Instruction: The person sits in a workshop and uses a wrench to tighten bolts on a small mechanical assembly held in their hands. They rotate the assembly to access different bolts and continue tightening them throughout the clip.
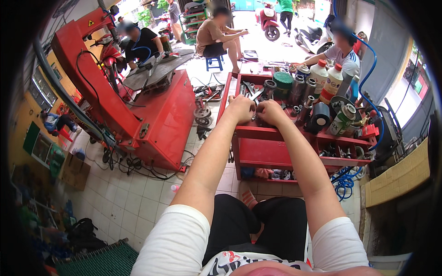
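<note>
Both of my arms reach forward over the top tray of a red tool cart (239,133). My left hand (241,109) is at the tray's left side, its fingers curled in. Close beside it is my right hand (271,113), also with bent, closed fingers. Whatever they hold between them is too small and hidden to make out. Just beyond the hands lie metal wrenches (252,92), and a dark cylindrical socket (269,87) stands near them. A green round tin (282,83) and several tall metal cylinders (297,88) stand farther back to the right.
White bottles with red caps (318,73) and a green-white can (343,120) crowd the cart's right side. A large red machine (161,124) stands to the left, cables at its base. A person on a blue stool (214,62) sits ahead; another person (344,57) is beyond the cart.
</note>
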### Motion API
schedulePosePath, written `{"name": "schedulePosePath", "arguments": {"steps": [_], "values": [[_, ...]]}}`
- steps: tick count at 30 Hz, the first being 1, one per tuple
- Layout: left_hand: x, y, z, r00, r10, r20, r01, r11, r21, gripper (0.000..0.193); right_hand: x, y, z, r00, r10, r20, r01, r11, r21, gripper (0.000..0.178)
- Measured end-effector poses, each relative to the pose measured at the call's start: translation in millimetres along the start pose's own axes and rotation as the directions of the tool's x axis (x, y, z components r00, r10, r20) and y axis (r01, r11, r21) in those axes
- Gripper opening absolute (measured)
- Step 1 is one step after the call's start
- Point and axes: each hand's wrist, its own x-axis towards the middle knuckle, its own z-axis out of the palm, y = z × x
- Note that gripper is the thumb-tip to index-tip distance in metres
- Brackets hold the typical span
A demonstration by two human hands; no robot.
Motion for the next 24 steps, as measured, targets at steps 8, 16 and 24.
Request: {"name": "schedulePosePath", "arguments": {"steps": [8,16,24], "values": [[-1.8,-3.8,4.3,0.993,0.009,-0.122,-0.015,0.999,-0.043,0.022,0.7,1.4,2.3,0.997,0.079,-0.004,-0.079,0.997,0.02,0.02],[-2.0,-2.1,3.5,0.993,-0.015,-0.119,0.011,0.999,-0.037,0.023,1.0,0.5,0.1,0.996,0.085,-0.02,-0.085,0.996,-0.036,0.022],[-3.5,0.6,-0.6,0.995,-0.019,-0.098,0.016,0.999,-0.029,0.025,-1.0,-0.9,-1.2,0.996,0.077,-0.054,-0.08,0.996,-0.05,0.024]]}}
